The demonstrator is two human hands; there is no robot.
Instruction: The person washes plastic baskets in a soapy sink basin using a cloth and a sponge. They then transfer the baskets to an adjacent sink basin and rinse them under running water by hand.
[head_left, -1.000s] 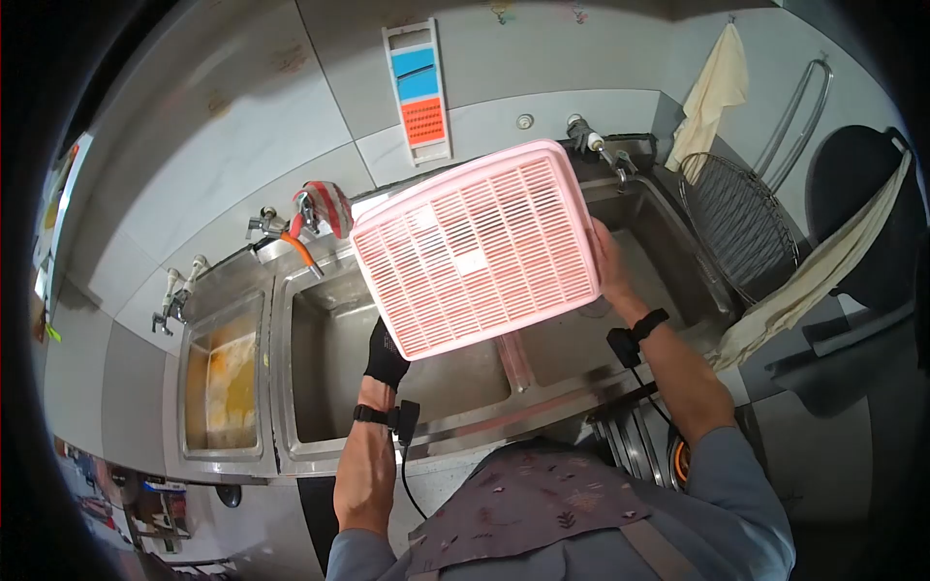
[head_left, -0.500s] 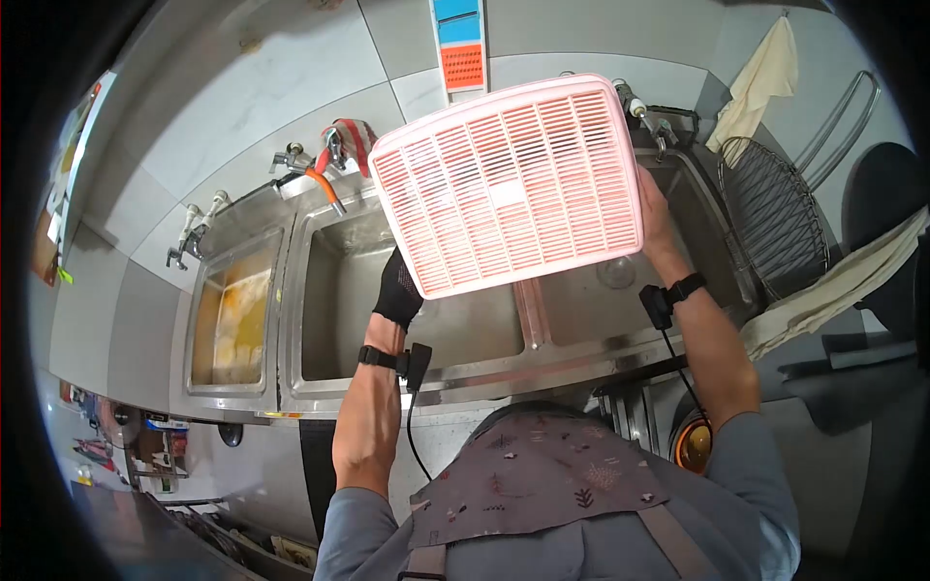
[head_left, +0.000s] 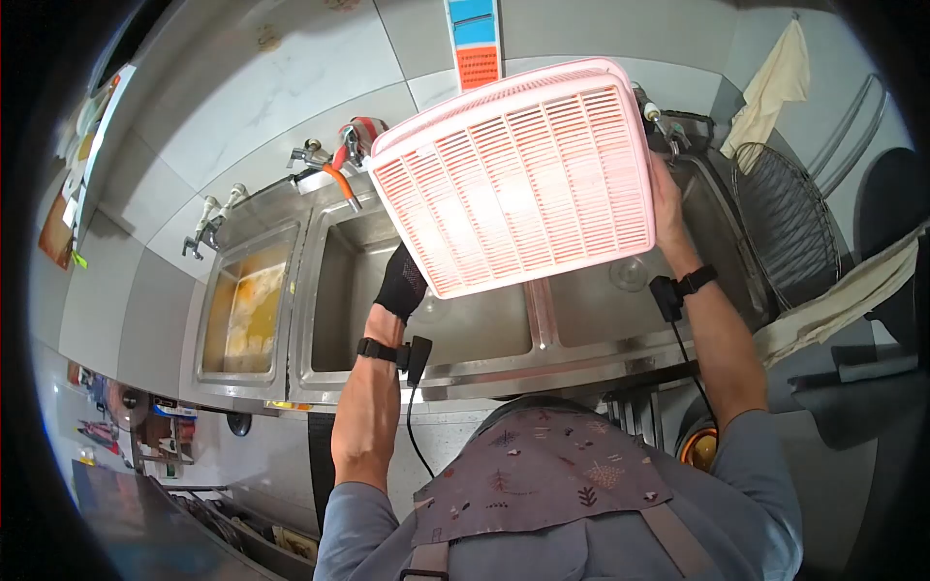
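A pink slatted plastic basket (head_left: 518, 184) is held up over the double steel sink (head_left: 368, 339), tilted so its slatted base faces me. My left hand (head_left: 402, 283), in a black glove, grips the basket's lower left corner; its fingers are partly hidden behind the basket. On the right side, my bare right hand (head_left: 667, 208) holds the basket's edge, with the fingertips out of sight behind it. The inside of the basket does not show.
A smaller basin (head_left: 247, 320) with yellowish liquid lies at the left. Taps and an orange hose (head_left: 341, 182) line the wall. A wire strainer (head_left: 790, 228), cream cloths (head_left: 775, 82) and a dark round board (head_left: 886, 218) hang at the right. A blue-and-orange grater (head_left: 476, 44) hangs behind.
The camera view has shifted, with the sink now higher in view. Both hands have raised and tilted the basket, so more of its long upper rim shows than half a second ago.
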